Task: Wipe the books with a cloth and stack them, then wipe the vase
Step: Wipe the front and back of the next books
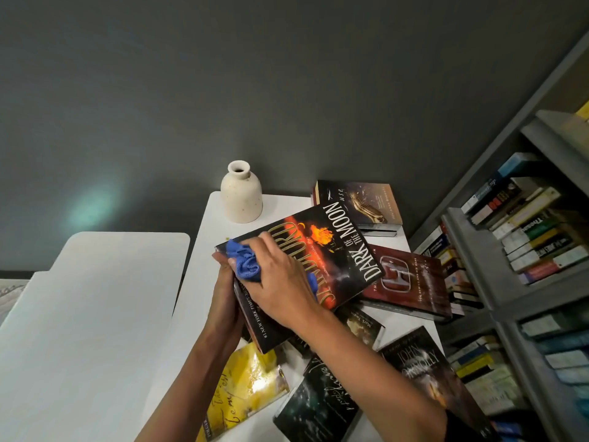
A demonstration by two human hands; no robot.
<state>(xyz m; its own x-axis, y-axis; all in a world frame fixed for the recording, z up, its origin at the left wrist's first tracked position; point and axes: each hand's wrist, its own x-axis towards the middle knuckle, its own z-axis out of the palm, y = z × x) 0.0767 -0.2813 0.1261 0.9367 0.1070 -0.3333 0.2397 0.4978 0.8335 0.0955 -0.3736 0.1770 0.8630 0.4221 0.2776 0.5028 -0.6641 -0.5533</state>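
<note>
Head view: left hand grips the tilted book while right hand clutches a cloth against its cover, over the tabletop middle; vase stands at the far-left corner.

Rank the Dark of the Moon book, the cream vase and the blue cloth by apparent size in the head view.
Largest: Dark of the Moon book, closer to the camera than the vase.
Next: cream vase.
Smallest: blue cloth, bunched and partly under the right hand, so unsure.

Likely a home reading room: packed grey bookshelf beside white table.
</note>
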